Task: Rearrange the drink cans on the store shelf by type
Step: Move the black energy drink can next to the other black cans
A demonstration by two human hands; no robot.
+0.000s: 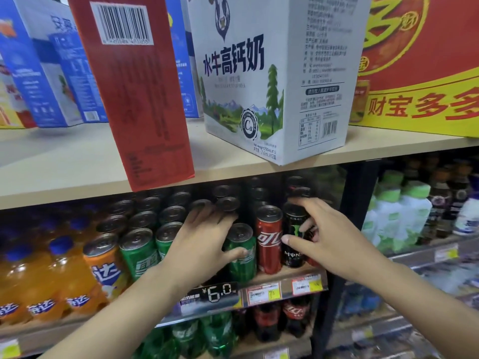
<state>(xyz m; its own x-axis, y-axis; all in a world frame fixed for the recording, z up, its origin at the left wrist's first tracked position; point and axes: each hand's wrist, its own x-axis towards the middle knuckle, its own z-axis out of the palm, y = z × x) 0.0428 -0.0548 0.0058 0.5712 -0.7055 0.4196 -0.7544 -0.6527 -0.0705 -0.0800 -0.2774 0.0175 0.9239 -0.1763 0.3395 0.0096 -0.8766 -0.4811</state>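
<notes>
On the middle shelf [285, 274] stand rows of cans. My left hand [204, 239] wraps around a green can [241, 252] at the front, thumb across its label and fingers behind it. Beside that stands a red cola can [269, 239]. My right hand [329, 231] grips a black energy drink can [294, 234] at the right end of the row, thumb in front, fingers over its top and far side. More green cans [137, 252] and an orange soda can [103, 265] stand to the left. Several dark can tops fill the rows behind.
Orange soda bottles [36, 275] fill the shelf's left end. Price tags [261, 292] line its front edge. Milk cartons [272, 73] and a red box [137, 86] sit on the board above. A dark post [355, 203] separates bottled drinks [414, 211] at right. Cola and green bottles stand below.
</notes>
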